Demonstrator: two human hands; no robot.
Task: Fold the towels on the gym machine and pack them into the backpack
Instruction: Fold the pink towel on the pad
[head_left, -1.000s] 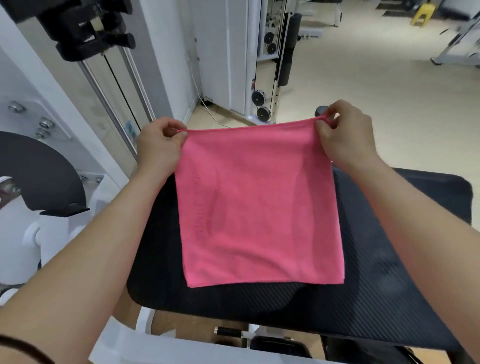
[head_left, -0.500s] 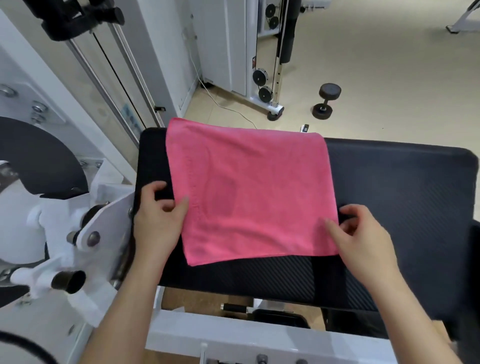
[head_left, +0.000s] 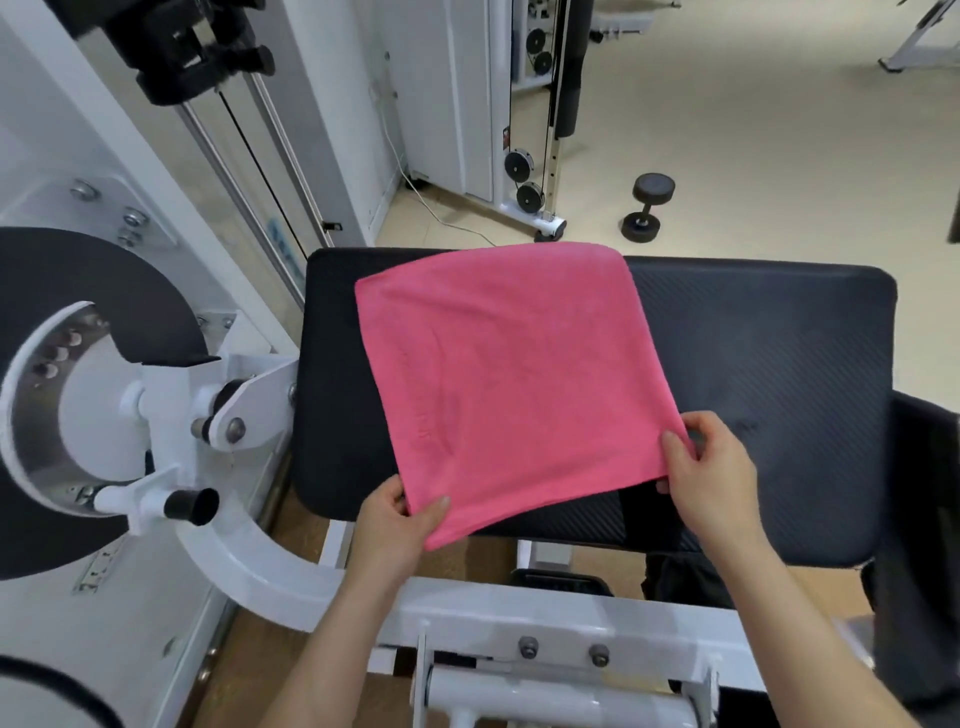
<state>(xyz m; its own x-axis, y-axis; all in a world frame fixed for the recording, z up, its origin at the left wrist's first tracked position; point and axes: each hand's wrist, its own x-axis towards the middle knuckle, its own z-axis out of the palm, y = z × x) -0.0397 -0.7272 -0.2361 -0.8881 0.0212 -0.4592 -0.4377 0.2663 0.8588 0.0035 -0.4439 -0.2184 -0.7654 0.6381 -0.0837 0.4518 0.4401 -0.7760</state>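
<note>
Where it lay flat before, both hands now pinch the pink towel's (head_left: 511, 384) near corners, lifted off the pad (head_left: 769, 364).

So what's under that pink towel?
The pink towel lies on the machine's black padded seat, which shows all around it. Whether anything lies beneath the cloth is hidden. The left hand and right hand pinch its near corners.
</note>
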